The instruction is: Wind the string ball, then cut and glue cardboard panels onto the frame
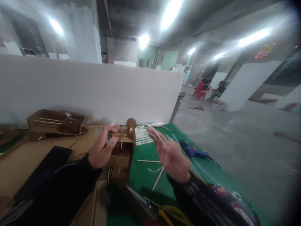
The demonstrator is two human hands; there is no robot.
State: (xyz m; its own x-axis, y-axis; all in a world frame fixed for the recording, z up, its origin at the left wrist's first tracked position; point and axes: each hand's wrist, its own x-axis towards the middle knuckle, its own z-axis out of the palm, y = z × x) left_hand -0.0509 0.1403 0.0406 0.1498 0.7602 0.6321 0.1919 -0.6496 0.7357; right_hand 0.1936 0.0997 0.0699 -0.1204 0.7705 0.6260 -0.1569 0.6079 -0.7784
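My left hand (102, 148) grips the top left edge of a small cardboard structure (119, 160) between thumb and fingers. A round cardboard piece (131, 123) stands on top of that structure, with short wooden sticks poking out below. To the right, my right hand (172, 158) is raised over the green table (145, 152), its thumb and fingers closed on a thin white string (158, 134). A curl of white string also shows beneath this hand. Wooden sticks (148, 161) lie on the table between the two hands.
Yellow-handled scissors (150, 207) lie near the front, blades toward the structure. A blue glue gun (194, 150) is at the right. Behind stands a white panel (94, 91). A cardboard assembly (55, 122) and a black flat object (44, 169) are at left. Two people sit far off.
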